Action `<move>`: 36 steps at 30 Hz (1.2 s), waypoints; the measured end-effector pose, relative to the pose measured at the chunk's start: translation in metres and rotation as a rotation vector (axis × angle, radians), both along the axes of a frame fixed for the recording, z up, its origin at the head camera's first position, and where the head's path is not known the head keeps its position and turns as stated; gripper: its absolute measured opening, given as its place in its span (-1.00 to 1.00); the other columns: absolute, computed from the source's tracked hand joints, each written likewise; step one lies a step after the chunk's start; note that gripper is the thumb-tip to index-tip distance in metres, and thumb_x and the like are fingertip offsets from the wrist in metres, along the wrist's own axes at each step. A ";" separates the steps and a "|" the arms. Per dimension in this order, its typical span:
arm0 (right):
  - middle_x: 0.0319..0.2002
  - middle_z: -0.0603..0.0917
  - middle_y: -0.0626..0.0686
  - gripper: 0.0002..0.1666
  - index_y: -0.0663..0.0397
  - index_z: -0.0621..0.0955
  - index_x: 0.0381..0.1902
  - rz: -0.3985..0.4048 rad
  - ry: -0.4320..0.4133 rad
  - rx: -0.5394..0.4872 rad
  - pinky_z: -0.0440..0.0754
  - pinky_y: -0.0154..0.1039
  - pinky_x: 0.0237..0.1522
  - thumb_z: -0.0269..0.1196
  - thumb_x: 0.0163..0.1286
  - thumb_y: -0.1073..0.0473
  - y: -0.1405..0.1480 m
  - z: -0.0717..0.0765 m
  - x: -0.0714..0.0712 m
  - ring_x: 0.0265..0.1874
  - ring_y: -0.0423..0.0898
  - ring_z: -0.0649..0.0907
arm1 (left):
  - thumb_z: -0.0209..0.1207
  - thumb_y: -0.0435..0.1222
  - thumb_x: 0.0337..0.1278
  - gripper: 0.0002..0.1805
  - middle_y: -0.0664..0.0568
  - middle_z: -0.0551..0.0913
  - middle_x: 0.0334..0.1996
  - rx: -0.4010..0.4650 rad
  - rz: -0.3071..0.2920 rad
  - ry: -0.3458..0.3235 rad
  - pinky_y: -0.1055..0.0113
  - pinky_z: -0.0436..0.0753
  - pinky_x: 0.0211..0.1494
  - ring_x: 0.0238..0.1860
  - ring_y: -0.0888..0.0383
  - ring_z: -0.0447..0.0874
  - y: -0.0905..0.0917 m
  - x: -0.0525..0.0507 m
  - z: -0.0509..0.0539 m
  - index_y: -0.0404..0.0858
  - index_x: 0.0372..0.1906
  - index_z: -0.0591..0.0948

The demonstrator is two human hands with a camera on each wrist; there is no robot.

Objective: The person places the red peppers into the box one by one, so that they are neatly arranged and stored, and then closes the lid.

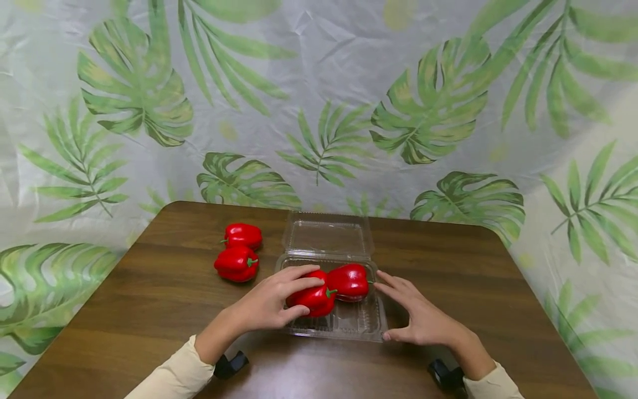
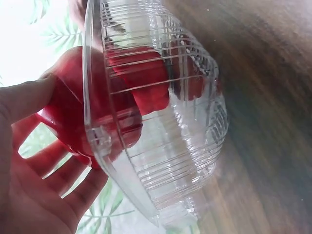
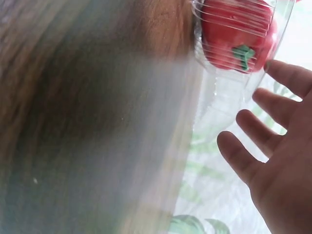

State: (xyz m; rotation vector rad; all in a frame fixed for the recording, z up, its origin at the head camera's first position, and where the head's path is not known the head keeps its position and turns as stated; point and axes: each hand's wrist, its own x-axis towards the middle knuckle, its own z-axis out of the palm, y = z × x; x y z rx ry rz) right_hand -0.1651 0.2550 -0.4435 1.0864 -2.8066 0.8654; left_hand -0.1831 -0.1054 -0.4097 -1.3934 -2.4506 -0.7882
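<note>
A clear plastic clamshell container (image 1: 360,321) lies on the table with its lid (image 1: 328,233) folded back. Inside it, a red bell pepper (image 1: 350,281) rests toward the back right, its green stem pointing right. My left hand (image 1: 269,299) grips another red bell pepper (image 1: 317,303) at the container's left half, fingers over the top and thumb at the near side. Through the clear wall in the left wrist view, the held pepper (image 2: 68,105) is partly within the tray. At the container's right edge, my right hand (image 1: 423,318) has its fingers spread, with fingertips and thumb by the rim.
Two more red bell peppers, one (image 1: 242,236) behind the other (image 1: 236,264), lie on the brown wooden table (image 1: 149,310) left of the container. A leaf-patterned curtain (image 1: 329,72) hangs behind the table.
</note>
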 end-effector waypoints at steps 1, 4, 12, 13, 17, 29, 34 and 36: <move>0.54 0.17 0.24 0.07 0.10 0.31 0.48 0.002 -0.003 -0.001 0.44 0.43 0.13 0.47 0.10 -0.16 0.000 0.000 0.000 0.41 0.23 0.22 | 0.38 -0.24 0.08 -0.43 -0.15 0.48 0.36 0.000 -0.003 0.001 0.04 0.63 0.25 0.35 -0.05 0.49 0.000 0.001 -0.001 -0.14 0.26 0.57; 0.53 0.18 0.25 0.09 0.10 0.31 0.47 0.004 -0.005 -0.004 0.43 0.44 0.12 0.48 0.07 -0.16 0.001 0.000 0.000 0.40 0.22 0.23 | 0.39 -0.23 0.07 -0.43 -0.16 0.49 0.34 -0.004 -0.011 0.015 0.06 0.63 0.24 0.33 -0.05 0.51 0.001 0.002 -0.004 -0.13 0.24 0.57; 0.53 0.20 0.25 0.09 0.09 0.32 0.47 -0.012 0.004 0.005 0.46 0.40 0.13 0.48 0.07 -0.19 -0.003 0.003 0.000 0.39 0.21 0.27 | 0.37 -0.22 0.10 -0.45 -0.13 0.49 0.35 -0.025 -0.018 0.009 0.06 0.62 0.26 0.34 -0.02 0.51 0.003 0.002 -0.002 -0.11 0.25 0.57; 0.53 0.20 0.24 0.09 0.09 0.31 0.48 -0.014 0.001 0.007 0.46 0.40 0.13 0.48 0.08 -0.19 -0.003 0.002 0.000 0.39 0.21 0.27 | 0.37 -0.22 0.11 -0.45 -0.13 0.49 0.35 -0.032 -0.018 0.009 0.05 0.62 0.26 0.33 -0.02 0.51 0.003 0.002 -0.002 -0.11 0.25 0.56; 0.54 0.19 0.23 0.09 0.07 0.30 0.49 -0.017 0.000 0.011 0.46 0.40 0.14 0.47 0.10 -0.20 -0.003 0.001 0.001 0.39 0.21 0.28 | 0.36 -0.21 0.12 -0.44 -0.14 0.48 0.36 -0.057 -0.025 -0.001 0.04 0.60 0.28 0.34 -0.03 0.51 0.006 0.003 -0.004 -0.10 0.26 0.55; 0.54 0.20 0.23 0.11 0.06 0.30 0.49 -0.031 0.000 0.006 0.46 0.40 0.15 0.48 0.07 -0.22 0.000 -0.003 0.001 0.40 0.22 0.28 | 0.36 -0.18 0.12 -0.43 -0.06 0.46 0.40 -0.078 -0.020 -0.057 0.02 0.53 0.37 0.38 -0.02 0.47 0.024 0.005 -0.014 -0.06 0.27 0.55; 0.54 0.20 0.21 0.12 0.06 0.30 0.49 -0.037 0.003 0.004 0.46 0.39 0.16 0.48 0.07 -0.22 -0.001 -0.005 0.003 0.40 0.21 0.28 | 0.37 -0.19 0.10 -0.41 -0.07 0.45 0.41 -0.088 -0.035 -0.058 -0.01 0.51 0.39 0.39 -0.04 0.47 0.030 0.005 -0.017 -0.07 0.29 0.54; 0.54 0.20 0.21 0.11 0.06 0.30 0.49 -0.040 0.002 0.000 0.47 0.38 0.16 0.49 0.07 -0.21 -0.001 -0.005 0.003 0.40 0.21 0.28 | 0.38 -0.19 0.10 -0.41 -0.06 0.44 0.42 -0.090 -0.042 -0.059 -0.01 0.49 0.41 0.40 -0.04 0.45 0.032 0.005 -0.019 -0.07 0.29 0.54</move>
